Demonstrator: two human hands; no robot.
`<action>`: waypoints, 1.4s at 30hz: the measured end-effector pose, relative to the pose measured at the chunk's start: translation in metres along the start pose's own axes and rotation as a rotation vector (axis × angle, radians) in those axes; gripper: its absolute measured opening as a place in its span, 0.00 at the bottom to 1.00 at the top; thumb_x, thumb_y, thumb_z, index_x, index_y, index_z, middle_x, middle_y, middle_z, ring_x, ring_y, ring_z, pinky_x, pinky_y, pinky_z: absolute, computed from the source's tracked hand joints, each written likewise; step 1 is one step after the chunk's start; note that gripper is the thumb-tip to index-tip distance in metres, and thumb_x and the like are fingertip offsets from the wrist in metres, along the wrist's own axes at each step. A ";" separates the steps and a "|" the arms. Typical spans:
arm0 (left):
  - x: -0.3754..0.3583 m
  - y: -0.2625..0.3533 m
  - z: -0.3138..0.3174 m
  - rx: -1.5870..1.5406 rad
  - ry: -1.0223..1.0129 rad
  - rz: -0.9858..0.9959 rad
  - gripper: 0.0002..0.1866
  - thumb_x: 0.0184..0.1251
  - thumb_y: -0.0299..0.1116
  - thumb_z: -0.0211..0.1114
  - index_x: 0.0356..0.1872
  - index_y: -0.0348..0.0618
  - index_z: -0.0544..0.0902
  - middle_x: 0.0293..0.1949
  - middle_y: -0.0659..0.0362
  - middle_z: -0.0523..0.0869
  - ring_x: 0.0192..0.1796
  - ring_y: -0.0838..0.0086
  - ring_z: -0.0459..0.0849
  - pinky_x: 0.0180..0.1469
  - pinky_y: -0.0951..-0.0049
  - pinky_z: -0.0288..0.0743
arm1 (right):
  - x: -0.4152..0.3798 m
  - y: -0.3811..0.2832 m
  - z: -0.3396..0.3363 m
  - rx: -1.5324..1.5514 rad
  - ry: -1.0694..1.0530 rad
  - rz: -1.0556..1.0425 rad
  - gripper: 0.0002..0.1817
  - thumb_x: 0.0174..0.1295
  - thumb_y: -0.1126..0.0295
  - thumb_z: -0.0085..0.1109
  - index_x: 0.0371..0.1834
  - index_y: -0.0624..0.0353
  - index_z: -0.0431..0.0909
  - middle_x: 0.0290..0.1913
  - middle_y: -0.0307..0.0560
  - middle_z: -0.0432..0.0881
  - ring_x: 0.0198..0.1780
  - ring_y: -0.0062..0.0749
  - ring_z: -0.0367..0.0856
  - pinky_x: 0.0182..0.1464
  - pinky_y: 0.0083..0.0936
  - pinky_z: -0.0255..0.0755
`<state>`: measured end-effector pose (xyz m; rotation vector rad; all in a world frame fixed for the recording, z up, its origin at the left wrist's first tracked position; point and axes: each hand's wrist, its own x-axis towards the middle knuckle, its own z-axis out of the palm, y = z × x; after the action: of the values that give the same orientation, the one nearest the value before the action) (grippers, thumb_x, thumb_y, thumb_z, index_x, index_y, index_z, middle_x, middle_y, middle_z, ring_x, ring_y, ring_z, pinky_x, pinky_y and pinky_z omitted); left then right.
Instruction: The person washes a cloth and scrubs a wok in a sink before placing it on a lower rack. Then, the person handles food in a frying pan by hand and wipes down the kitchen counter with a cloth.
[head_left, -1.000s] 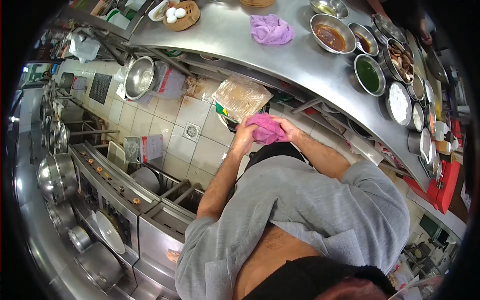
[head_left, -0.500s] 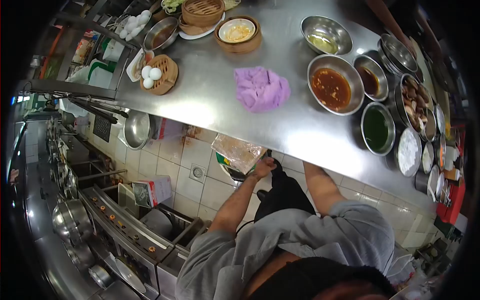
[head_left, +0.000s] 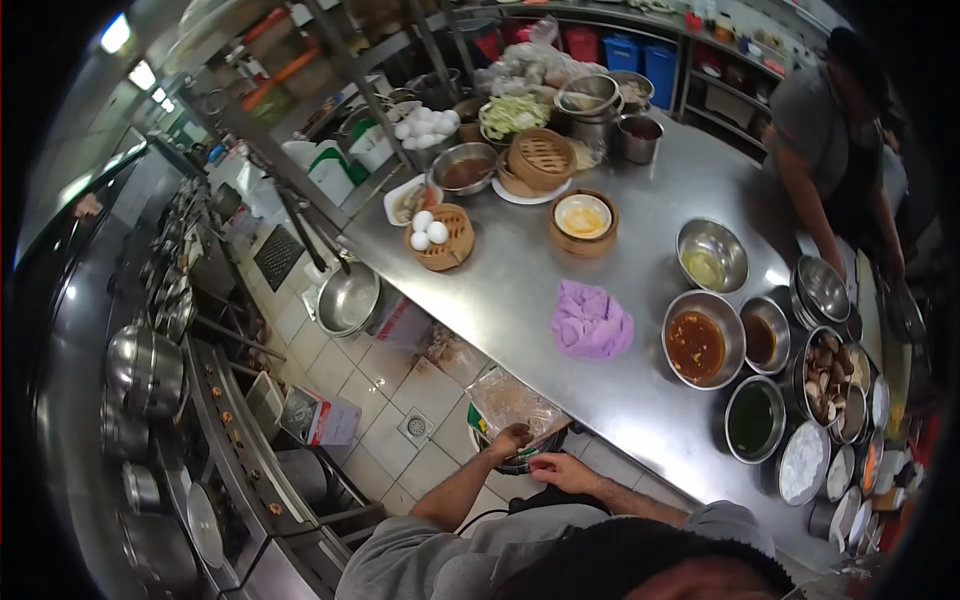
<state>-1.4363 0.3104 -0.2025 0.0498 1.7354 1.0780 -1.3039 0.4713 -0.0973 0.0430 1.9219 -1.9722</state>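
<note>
My left hand (head_left: 511, 440), its fingers curled in, is at the near edge of a clear plastic-covered flat piece (head_left: 518, 402); I cannot see whether it grips this. The piece lies over a round dark-rimmed container (head_left: 517, 466) below the counter's edge, with green and yellow showing at its side. My right hand (head_left: 562, 472) is just right of the left, fingers bent and drawn together, in front of the container. Anything inside either hand is too small to make out. A crumpled purple cloth (head_left: 592, 320) lies on the steel counter (head_left: 510, 300).
Bowls of red-brown sauce (head_left: 695, 347), green liquid (head_left: 753, 420) and mushrooms (head_left: 826, 378) crowd the counter's right side. Eggs sit on a bamboo steamer lid (head_left: 441, 237) to the left. Across the counter, a co-worker (head_left: 830, 150) leans in. A stove (head_left: 235, 440) stands at left.
The view has tilted up, bringing the far counter and co-worker into sight. My right hand has come out from beneath the counter's edge and moved close to my left hand.
</note>
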 end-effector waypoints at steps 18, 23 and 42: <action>-0.181 -0.084 -0.035 -0.500 0.558 0.153 0.21 0.59 0.43 0.61 0.51 0.44 0.73 0.41 0.63 0.78 0.39 0.78 0.75 0.38 0.72 0.71 | 0.080 -0.109 -0.092 -1.408 0.685 -0.103 0.23 0.56 0.50 0.54 0.52 0.49 0.74 0.60 0.51 0.66 0.62 0.57 0.60 0.57 0.56 0.57; -0.247 -0.132 -0.006 -0.615 0.662 0.197 0.23 0.60 0.44 0.61 0.53 0.43 0.72 0.47 0.61 0.77 0.43 0.76 0.76 0.42 0.70 0.72 | 0.064 -0.107 -0.035 -0.924 0.405 -0.191 0.20 0.61 0.55 0.53 0.50 0.55 0.74 0.50 0.52 0.76 0.49 0.44 0.76 0.47 0.34 0.71; -0.518 -0.213 0.357 -1.253 1.843 0.159 0.21 0.62 0.43 0.60 0.53 0.45 0.72 0.48 0.61 0.78 0.45 0.76 0.78 0.44 0.73 0.72 | -0.162 -0.028 0.365 -0.408 -1.560 -0.125 0.22 0.50 0.76 0.61 0.50 0.61 0.69 0.41 0.42 0.77 0.42 0.27 0.76 0.46 0.24 0.71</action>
<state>-0.8306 0.1505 0.0176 -2.1801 1.9177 2.4626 -1.0742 0.1575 -0.0015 -1.2962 1.0955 -0.8941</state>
